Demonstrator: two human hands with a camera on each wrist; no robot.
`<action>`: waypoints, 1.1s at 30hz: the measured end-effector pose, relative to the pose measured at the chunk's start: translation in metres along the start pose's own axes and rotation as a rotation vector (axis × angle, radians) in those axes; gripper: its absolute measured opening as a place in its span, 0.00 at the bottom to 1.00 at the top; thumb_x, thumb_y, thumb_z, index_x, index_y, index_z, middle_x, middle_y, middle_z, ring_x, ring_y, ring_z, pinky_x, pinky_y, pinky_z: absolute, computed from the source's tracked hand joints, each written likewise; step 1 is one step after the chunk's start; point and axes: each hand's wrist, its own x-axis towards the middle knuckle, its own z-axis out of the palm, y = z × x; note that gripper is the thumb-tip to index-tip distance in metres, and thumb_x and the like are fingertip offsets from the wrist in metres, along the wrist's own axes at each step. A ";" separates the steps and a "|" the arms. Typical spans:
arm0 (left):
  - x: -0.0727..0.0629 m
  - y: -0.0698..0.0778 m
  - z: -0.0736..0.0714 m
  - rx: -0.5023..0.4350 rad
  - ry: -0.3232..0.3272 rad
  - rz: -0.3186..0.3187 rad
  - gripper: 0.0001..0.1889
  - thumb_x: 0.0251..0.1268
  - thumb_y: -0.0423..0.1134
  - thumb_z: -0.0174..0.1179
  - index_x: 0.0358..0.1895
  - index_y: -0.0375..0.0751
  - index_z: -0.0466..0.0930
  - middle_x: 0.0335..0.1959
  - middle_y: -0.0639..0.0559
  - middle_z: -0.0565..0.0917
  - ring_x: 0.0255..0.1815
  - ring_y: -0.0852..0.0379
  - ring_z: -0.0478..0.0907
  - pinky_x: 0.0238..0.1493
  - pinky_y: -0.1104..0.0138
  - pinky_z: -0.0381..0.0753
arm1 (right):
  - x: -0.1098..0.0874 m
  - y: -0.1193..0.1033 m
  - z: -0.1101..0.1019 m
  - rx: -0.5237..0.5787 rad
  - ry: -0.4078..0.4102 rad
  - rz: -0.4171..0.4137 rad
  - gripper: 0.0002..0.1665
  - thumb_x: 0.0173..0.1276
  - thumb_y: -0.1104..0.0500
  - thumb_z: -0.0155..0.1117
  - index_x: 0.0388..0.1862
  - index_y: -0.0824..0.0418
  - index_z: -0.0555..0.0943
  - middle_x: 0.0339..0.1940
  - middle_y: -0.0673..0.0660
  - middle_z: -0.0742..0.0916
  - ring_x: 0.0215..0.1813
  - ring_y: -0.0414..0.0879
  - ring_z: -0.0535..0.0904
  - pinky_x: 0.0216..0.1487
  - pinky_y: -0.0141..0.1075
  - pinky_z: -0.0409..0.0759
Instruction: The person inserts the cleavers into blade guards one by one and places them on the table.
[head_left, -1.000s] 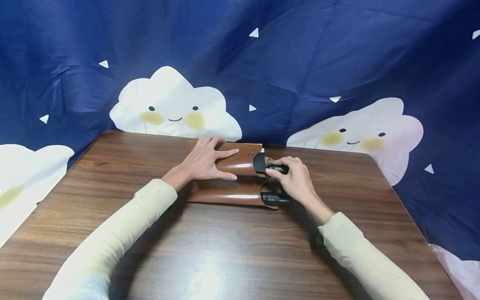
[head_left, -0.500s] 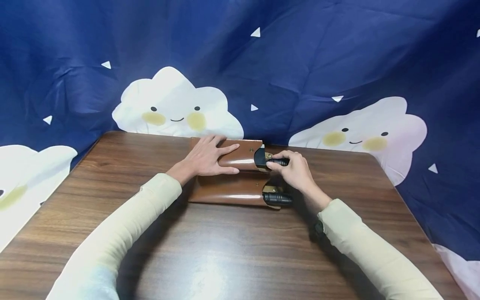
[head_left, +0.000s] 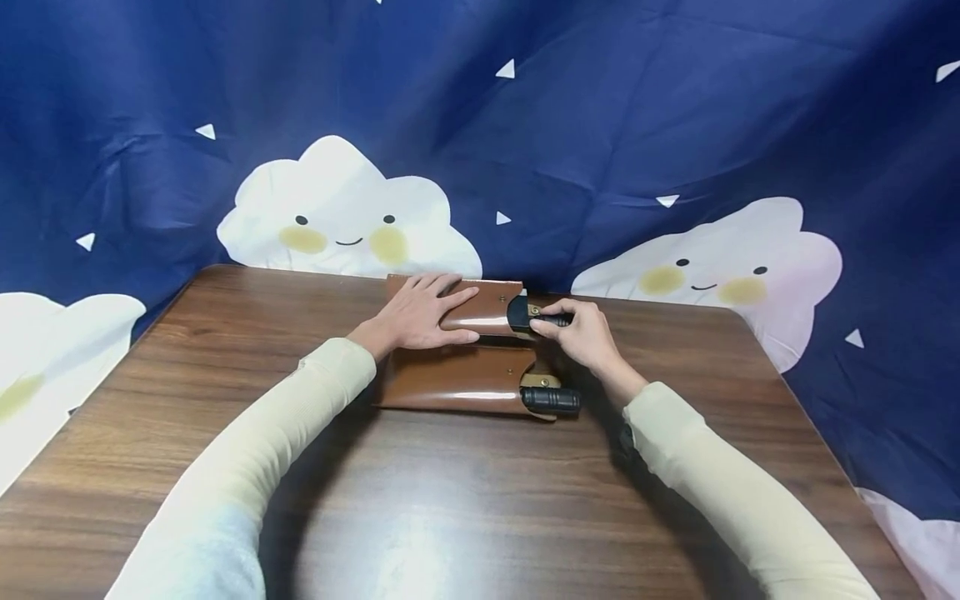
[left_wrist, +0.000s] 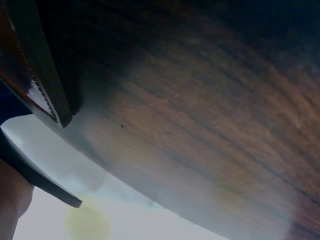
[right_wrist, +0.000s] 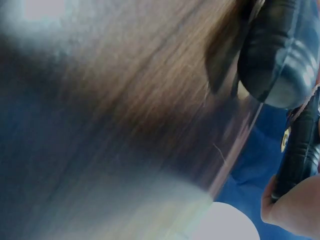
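Note:
Two brown leather sheaths lie on the wooden table, one behind the other, with black ribbed handles sticking out at their right ends. My left hand [head_left: 420, 315] rests on the far sheath [head_left: 480, 308], thumb and fingers spread. At its right end my right hand [head_left: 585, 333] pinches the far handle [right_wrist: 300, 150] between thumb and fingers, beside a tan snap strap [head_left: 534, 311]. The near sheath [head_left: 457, 382] is untouched, with its thick handle [head_left: 551, 400] and strap showing. Whatever blades sit inside are hidden. In the left wrist view only dark sheath edges [left_wrist: 45, 75] and part of the hand appear.
The wood-grain table [head_left: 450, 492] reaches back to a dark blue cloth [head_left: 555, 125] printed with white smiling clouds. Both sheaths lie close to the table's far edge. Light glares off the table's front.
The far sheath has shifted slightly away from the near one, opening a narrow dark gap. Both hands have moved with it, the right still pinching the handle. The near sheath has stayed in place.

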 end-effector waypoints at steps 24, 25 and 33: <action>0.019 0.000 0.013 -0.099 -0.202 -0.081 0.46 0.65 0.76 0.48 0.81 0.56 0.57 0.80 0.41 0.55 0.80 0.41 0.50 0.74 0.43 0.50 | 0.013 0.019 0.016 0.074 -0.071 0.185 0.19 0.62 0.56 0.78 0.47 0.66 0.89 0.52 0.63 0.87 0.52 0.55 0.79 0.52 0.40 0.74; 0.020 0.000 0.014 -0.102 -0.208 -0.081 0.46 0.65 0.76 0.48 0.81 0.55 0.58 0.81 0.41 0.55 0.80 0.41 0.50 0.74 0.43 0.50 | 0.013 0.020 0.016 0.076 -0.074 0.189 0.19 0.61 0.56 0.78 0.47 0.66 0.89 0.52 0.63 0.87 0.53 0.55 0.79 0.54 0.40 0.74; 0.022 -0.002 0.013 -0.092 -0.273 -0.084 0.46 0.66 0.76 0.46 0.82 0.56 0.55 0.81 0.41 0.53 0.81 0.38 0.49 0.75 0.43 0.49 | 0.017 0.025 0.014 0.087 -0.139 0.166 0.20 0.63 0.56 0.77 0.49 0.68 0.87 0.54 0.65 0.86 0.58 0.57 0.78 0.60 0.45 0.73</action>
